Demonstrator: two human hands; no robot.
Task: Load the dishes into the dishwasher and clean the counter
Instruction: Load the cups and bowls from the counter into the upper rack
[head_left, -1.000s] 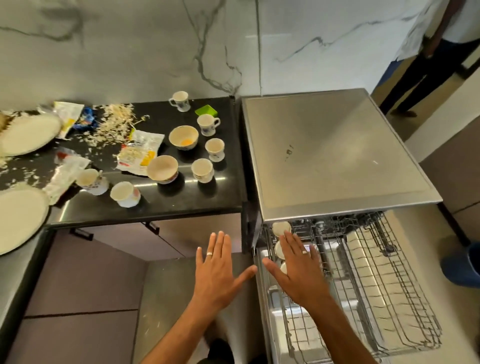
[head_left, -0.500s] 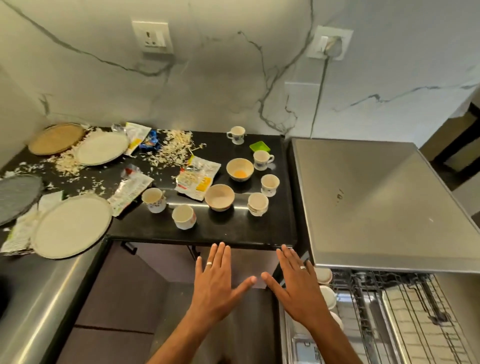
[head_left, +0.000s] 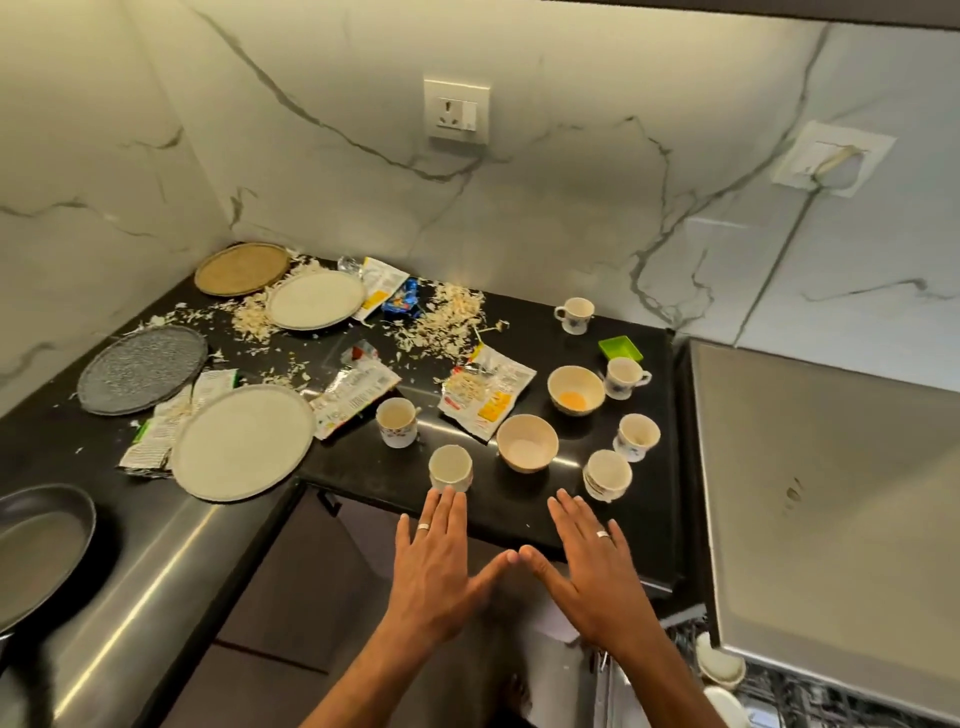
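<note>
Cups, bowls & plates sit on a black counter (head_left: 519, 525); both hands hover flat at its near edge, holding nothing. Left hand (head_left: 434, 566) & right hand (head_left: 589, 569): fingers straight & spread, thumb tips nearly touching. Left fingertips reach just short of the near cup (head_left: 450, 467). Right fingertips are near a stacked cup (head_left: 608, 474). Between them, further back, a bowl (head_left: 526, 441). Beyond: yolk bowl (head_left: 575, 388), more cups, w/ wrappers & shavings scattered. Far left, plates (head_left: 243, 441). Dishwasher rack (head_left: 810, 696), lower right, already holds cups. Judgement: cups look ceramic, so light, rigid, slick, chippable; grip round the body or by the handle, not the rim.
</note>
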